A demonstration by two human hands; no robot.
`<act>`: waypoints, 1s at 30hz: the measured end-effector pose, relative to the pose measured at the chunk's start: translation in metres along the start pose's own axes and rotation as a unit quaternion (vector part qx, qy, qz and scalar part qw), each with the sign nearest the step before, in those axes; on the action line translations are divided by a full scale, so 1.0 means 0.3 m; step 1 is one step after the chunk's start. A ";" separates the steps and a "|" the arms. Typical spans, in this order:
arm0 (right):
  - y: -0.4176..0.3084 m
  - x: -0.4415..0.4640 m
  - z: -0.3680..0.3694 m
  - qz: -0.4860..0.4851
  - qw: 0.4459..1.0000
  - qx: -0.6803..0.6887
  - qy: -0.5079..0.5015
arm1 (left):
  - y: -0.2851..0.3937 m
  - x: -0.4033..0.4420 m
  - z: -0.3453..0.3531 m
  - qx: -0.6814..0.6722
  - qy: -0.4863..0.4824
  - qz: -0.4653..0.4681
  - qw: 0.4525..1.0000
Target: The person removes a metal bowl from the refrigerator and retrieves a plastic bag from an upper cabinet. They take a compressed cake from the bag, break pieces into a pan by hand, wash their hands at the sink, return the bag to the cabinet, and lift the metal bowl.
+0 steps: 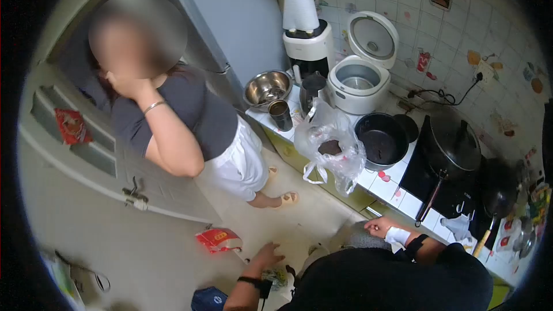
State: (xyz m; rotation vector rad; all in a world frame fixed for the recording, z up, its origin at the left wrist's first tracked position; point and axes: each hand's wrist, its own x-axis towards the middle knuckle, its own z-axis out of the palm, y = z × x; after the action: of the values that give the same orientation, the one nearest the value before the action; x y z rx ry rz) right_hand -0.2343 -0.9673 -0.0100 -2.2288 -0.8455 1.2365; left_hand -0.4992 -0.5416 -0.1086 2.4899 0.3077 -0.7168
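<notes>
My left hand (266,255) is low in front of my body, fingers apart and holding nothing. Near it lies a red bag with yellow print (219,240). My right hand (377,227) is beside the counter's front edge, its fingers curled in; a small pale spot shows there, too small to name. On the counter above it stand a dark pot (381,139) with nothing visible inside and a clear plastic bag (328,147) around something dark brown. A lidded black pan (452,144) sits on the black cooktop (417,181).
Another person (190,109) stands by the open door (109,150), one hand raised to the face. Along the counter are a metal bowl (268,87), a metal cup (280,116), an open rice cooker (360,83) and a wok (498,187). A refrigerator (227,17) stands behind.
</notes>
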 end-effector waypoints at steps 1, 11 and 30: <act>0.021 0.014 0.013 -0.113 0.988 -0.049 0.091 | 0.094 0.046 -0.124 0.029 -0.016 0.005 0.999; -0.097 0.269 -0.119 -0.038 0.949 0.123 0.289 | 0.461 0.620 -0.697 -0.008 0.171 0.202 0.964; -0.629 0.464 -0.418 -0.182 0.895 0.031 0.407 | 0.822 1.002 -0.772 -0.013 0.176 0.412 0.894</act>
State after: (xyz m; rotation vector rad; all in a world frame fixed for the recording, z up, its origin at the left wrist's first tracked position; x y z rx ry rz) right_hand -0.1243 -0.7476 0.0913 -2.0992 -0.7861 0.1020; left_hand -0.0634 -0.6004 -0.0016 2.3813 -0.5934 0.0899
